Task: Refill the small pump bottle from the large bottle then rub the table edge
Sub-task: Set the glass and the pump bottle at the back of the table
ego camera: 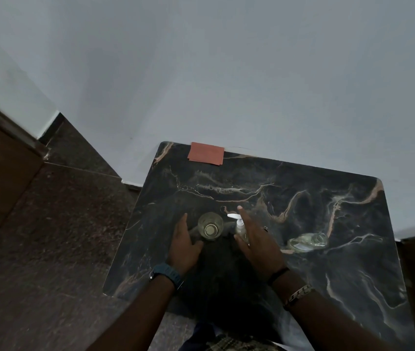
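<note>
L hand (185, 243) open, fingers straight, just beside large clear bottle (210, 226) standing mid bench (353, 269). R hand (258, 243) open beside small pump bottle (240, 228), contact unclear. Glass bottle (307, 241) lying on its side to the right; red sandpaper sheet (206, 153) at far edge
</note>
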